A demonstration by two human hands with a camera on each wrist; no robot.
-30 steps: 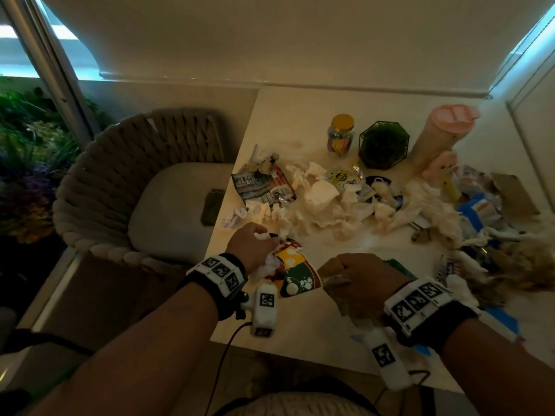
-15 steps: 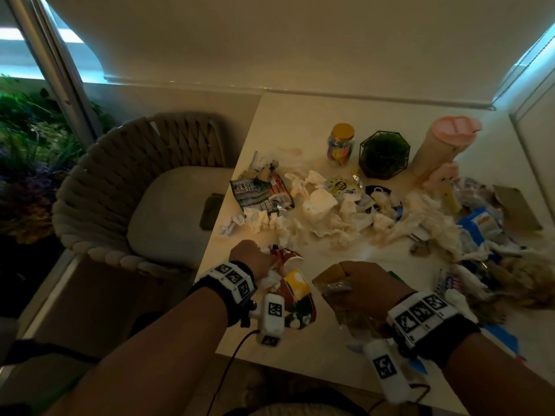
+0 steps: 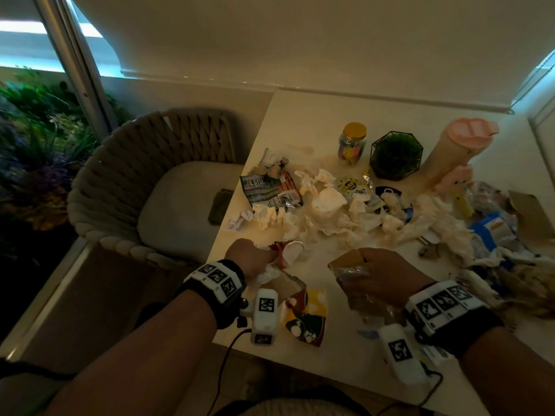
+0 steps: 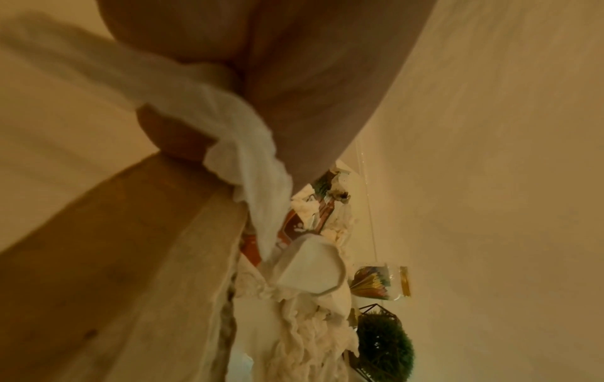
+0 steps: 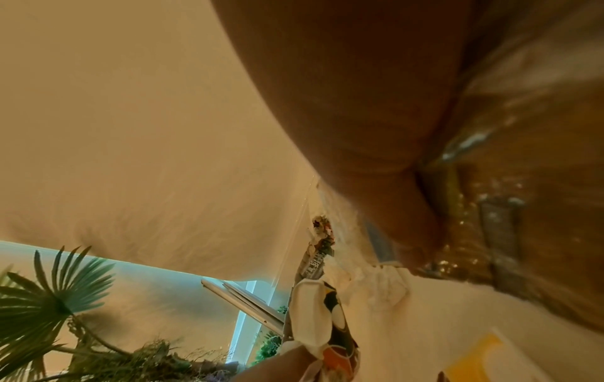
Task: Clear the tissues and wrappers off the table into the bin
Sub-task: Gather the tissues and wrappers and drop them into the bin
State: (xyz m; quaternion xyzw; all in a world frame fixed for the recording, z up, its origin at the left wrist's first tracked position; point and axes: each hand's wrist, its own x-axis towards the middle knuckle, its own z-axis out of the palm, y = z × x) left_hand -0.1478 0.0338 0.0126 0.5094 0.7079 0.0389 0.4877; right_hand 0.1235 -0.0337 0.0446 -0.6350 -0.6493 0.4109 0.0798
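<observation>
My left hand (image 3: 251, 257) hovers over the table's near left edge. It grips a white tissue (image 4: 241, 160) together with a red, yellow and green wrapper (image 3: 306, 319) that hangs below the wrist. My right hand (image 3: 383, 273) is closed round a bunch of clear crinkled plastic wrappers (image 3: 356, 276), seen close in the right wrist view as plastic (image 5: 496, 201). A pile of crumpled tissues (image 3: 330, 219) and a silver snack wrapper (image 3: 270, 192) lie across the middle of the white table (image 3: 300, 124). More wrappers (image 3: 492, 229) lie at the right. No bin is in view.
At the back of the table stand a yellow-lidded jar (image 3: 353, 144), a green plant in a wire pot (image 3: 396, 156) and a pink-topped cylinder (image 3: 456, 148). A woven chair (image 3: 129, 181) sits against the table's left side, with plants (image 3: 36, 151) beyond it.
Both hands have drawn back toward the near edge with their loads. The colourful wrapper, first flat at the left fingers, now hangs down under the left wrist.
</observation>
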